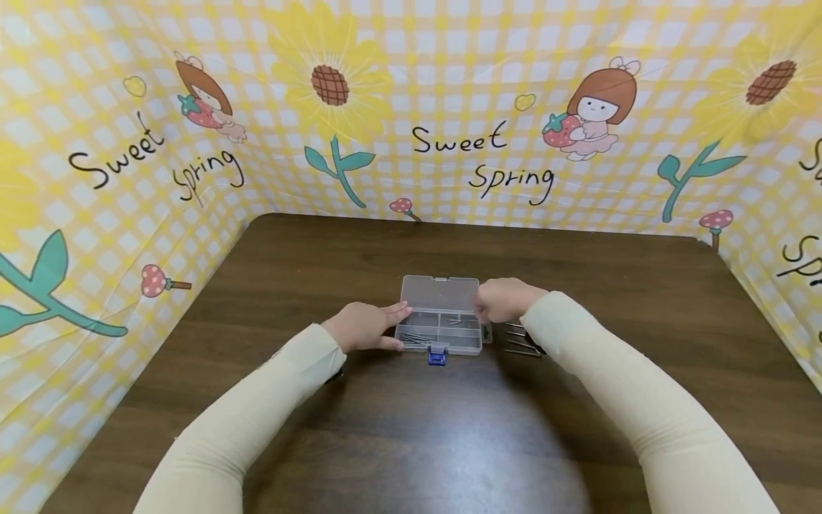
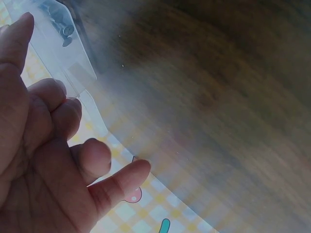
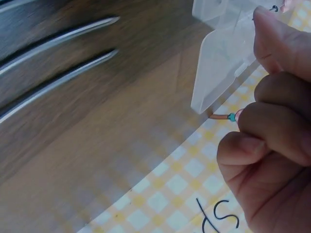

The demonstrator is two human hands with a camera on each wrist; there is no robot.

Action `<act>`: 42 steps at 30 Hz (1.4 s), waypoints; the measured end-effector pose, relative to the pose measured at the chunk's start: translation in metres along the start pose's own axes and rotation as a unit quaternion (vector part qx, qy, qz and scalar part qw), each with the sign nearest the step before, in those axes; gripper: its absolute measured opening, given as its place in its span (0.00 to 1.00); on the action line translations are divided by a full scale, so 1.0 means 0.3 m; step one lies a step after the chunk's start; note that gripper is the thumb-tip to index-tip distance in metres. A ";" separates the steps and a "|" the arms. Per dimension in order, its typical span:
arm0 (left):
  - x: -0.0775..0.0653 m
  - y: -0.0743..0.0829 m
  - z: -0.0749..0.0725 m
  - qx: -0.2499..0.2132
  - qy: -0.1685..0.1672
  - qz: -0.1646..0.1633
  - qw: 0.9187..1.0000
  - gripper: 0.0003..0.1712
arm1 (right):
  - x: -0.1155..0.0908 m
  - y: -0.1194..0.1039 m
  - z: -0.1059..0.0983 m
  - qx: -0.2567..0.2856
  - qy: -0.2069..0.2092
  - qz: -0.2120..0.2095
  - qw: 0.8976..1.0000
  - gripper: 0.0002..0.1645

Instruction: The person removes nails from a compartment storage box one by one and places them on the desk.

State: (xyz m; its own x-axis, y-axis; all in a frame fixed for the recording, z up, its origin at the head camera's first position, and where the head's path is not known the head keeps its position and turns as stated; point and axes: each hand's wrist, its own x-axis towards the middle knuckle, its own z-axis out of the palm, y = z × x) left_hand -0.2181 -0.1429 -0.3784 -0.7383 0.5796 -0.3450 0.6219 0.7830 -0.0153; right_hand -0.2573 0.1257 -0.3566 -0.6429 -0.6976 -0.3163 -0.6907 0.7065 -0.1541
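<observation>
Pinching: the right hand point(image 1: 507, 300), thumb and fingertips drawn together on what looks like a short nail point(image 3: 275, 8), its dark end poking past them.
Nail's place: in that pinch, beside the right edge of the raised lid point(image 1: 439, 294); its long axis is mostly hidden, so I can't tell which way it points.
Small nails: a few point(image 1: 454, 321) in the back right compartment, to the left of the right fingers and a touch closer to the person.
Nearer hand: the right, by a clear margin; the left hand point(image 1: 366, 326) is across at the opposite side.
Left fingers: spread apart at the box's point(image 1: 462, 350) left edge, thumb toward the front corner, clamped on nothing that I can see; steadying it, I'd guess.
Long nails: a bundle point(image 1: 417, 338) in the front left compartment, lying roughly side to side, close by the left thumb.
Loose nails: several point(image 3: 73, 35) on the table point(image 1: 385, 428), right of the box and partly under the right wrist, tips toward the box.
Key relation: sideways, I'd judge; the pinch sits at the right wall, the compartments just left of it.
</observation>
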 end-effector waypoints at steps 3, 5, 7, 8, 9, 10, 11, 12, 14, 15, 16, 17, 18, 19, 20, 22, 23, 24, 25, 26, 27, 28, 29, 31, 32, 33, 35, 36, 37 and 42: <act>0.001 0.000 0.000 -0.003 0.001 0.002 1.000 0.43 | -0.021 0.021 0.002 0.004 -0.005 0.003 1.000 0.12; 0.001 0.000 -0.001 -0.005 0.001 0.003 1.000 0.43 | -0.039 0.035 0.003 0.009 -0.009 0.009 1.000 0.12; 0.000 0.000 -0.001 -0.006 0.001 0.004 1.000 0.43 | -0.060 0.049 0.003 0.009 -0.010 0.011 1.000 0.12; -0.002 0.000 -0.002 -0.006 0.001 0.003 1.000 0.43 | -0.072 0.057 0.003 0.012 -0.011 0.015 1.000 0.12; -0.003 0.000 -0.002 -0.006 0.002 0.004 1.000 0.43 | -0.085 0.064 0.002 0.014 -0.012 0.016 1.000 0.12; -0.004 -0.001 -0.003 -0.005 0.002 0.004 1.000 0.43 | -0.098 0.073 0.003 0.016 -0.013 0.018 1.000 0.12; -0.005 -0.001 -0.003 -0.006 0.003 0.005 1.000 0.43 | -0.112 0.083 0.006 0.020 -0.015 0.017 1.000 0.12; -0.005 -0.001 -0.004 -0.005 0.003 0.006 1.000 0.43 | -0.127 0.092 0.008 0.026 -0.018 0.018 0.999 0.13; -0.005 -0.001 -0.004 -0.006 0.006 0.008 1.000 0.43 | -0.158 0.111 0.013 0.040 -0.025 0.019 0.999 0.14; -0.004 -0.001 -0.003 -0.005 0.007 0.009 1.000 0.43 | -0.173 0.122 0.016 0.044 -0.027 0.019 0.998 0.14; -0.004 -0.001 -0.003 -0.005 0.006 0.008 1.000 0.43 | -0.188 0.133 0.020 0.050 -0.030 0.020 0.998 0.14; -0.005 -0.001 -0.003 -0.005 0.007 0.008 1.000 0.43 | -0.202 0.143 0.023 0.059 -0.032 0.022 0.998 0.15; -0.005 -0.001 -0.002 -0.004 0.008 0.007 1.000 0.43 | -0.217 0.153 0.025 0.065 -0.033 0.024 0.997 0.15; -0.005 -0.001 -0.002 -0.004 0.008 0.006 1.000 0.43 | -0.232 0.162 0.026 0.068 -0.033 0.027 0.997 0.14; -0.006 -0.001 -0.001 -0.004 0.008 0.006 1.000 0.43 | -0.247 0.172 0.027 0.072 -0.031 0.029 0.997 0.14; -0.007 -0.001 -0.001 -0.005 0.009 0.006 1.000 0.43 | -0.273 0.189 0.029 0.077 -0.028 0.036 0.996 0.14; -0.006 -0.001 0.000 -0.006 0.010 0.007 1.000 0.43 | -0.285 0.197 0.030 0.081 -0.027 0.041 0.996 0.14; -0.006 -0.002 0.001 -0.006 0.010 0.008 1.000 0.43 | -0.298 0.203 0.029 0.079 -0.024 0.041 0.996 0.13; -0.004 -0.003 0.002 -0.007 0.012 0.008 1.000 0.43 | -0.308 0.209 0.029 0.079 -0.023 0.044 0.996 0.13; -0.004 -0.004 0.003 -0.007 0.013 0.009 1.000 0.43 | -0.317 0.214 0.028 0.081 -0.022 0.046 0.995 0.13; -0.003 -0.005 0.004 -0.007 0.016 0.010 1.000 0.43 | -0.325 0.217 0.027 0.082 -0.022 0.051 0.995 0.14; -0.002 -0.006 0.004 -0.006 0.017 0.010 1.000 0.43 | -0.331 0.220 0.026 0.083 -0.022 0.054 0.995 0.14; -0.003 -0.007 0.005 -0.005 0.019 0.010 1.000 0.43 | -0.336 0.222 0.025 0.085 -0.021 0.056 0.995 0.14; -0.006 -0.008 0.004 -0.004 0.022 0.010 1.000 0.43 | -0.341 0.224 0.024 0.086 -0.017 0.059 0.994 0.15; -0.008 -0.008 0.003 -0.003 0.022 0.010 1.000 0.43 | -0.342 0.225 0.024 0.088 -0.015 0.061 0.994 0.16; -0.009 -0.008 0.003 -0.002 0.022 0.010 1.000 0.43 | -0.343 0.227 0.026 0.089 -0.013 0.063 0.994 0.16; -0.011 -0.007 0.000 -0.001 0.019 0.009 1.000 0.43 | -0.343 0.231 0.031 0.088 -0.003 0.061 0.994 0.16; -0.012 -0.005 -0.001 -0.001 0.018 0.009 1.000 0.43 | -0.343 0.232 0.035 0.088 0.002 0.060 0.994 0.16; -0.011 -0.005 0.000 0.001 0.017 0.009 1.000 0.43 | -0.342 0.234 0.038 0.088 0.006 0.059 0.994 0.16; -0.004 -0.006 0.007 0.005 0.019 0.012 1.000 0.42 | -0.338 0.243 0.062 0.080 0.027 0.059 0.995 0.10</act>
State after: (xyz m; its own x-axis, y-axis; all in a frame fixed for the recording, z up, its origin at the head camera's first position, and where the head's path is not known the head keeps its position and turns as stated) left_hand -0.2178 -0.1456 -0.3798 -0.7323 0.6069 -0.3090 0.6423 0.7663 -0.0172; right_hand -0.2364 0.2502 -0.3531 -0.7370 -0.6104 -0.2903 -0.5500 0.7912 -0.2673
